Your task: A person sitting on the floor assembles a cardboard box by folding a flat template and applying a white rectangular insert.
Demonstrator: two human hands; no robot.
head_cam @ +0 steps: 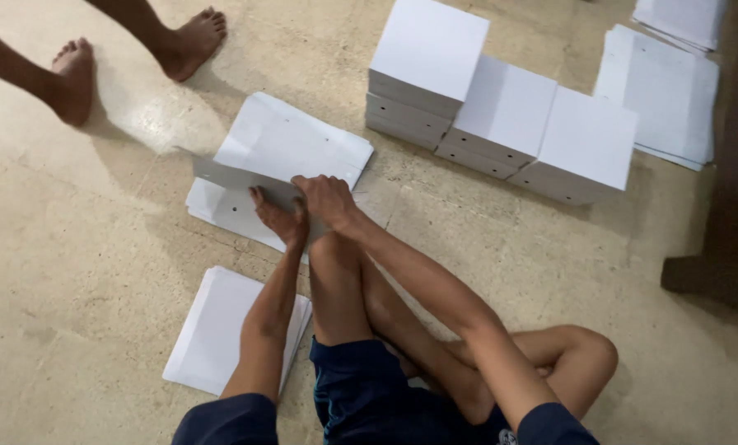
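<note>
I sit on the floor with my legs folded. My left hand (279, 216) and my right hand (326, 200) both grip a thin bundle of white sheets (241, 176), lifted at its near edge. It lies over a fanned stack of white punched sheets (291, 140) on the floor in front of my knee. A second, flat pile of white paper (217, 325) rests on the floor under my left forearm.
Three tall blocks of stacked white paper (505, 115) stand in a row at the back right, with looser paper piles (670, 91) beyond them. Another person's bare feet (77, 78) stand at the top left. A dark piece of furniture (727, 247) borders the right edge.
</note>
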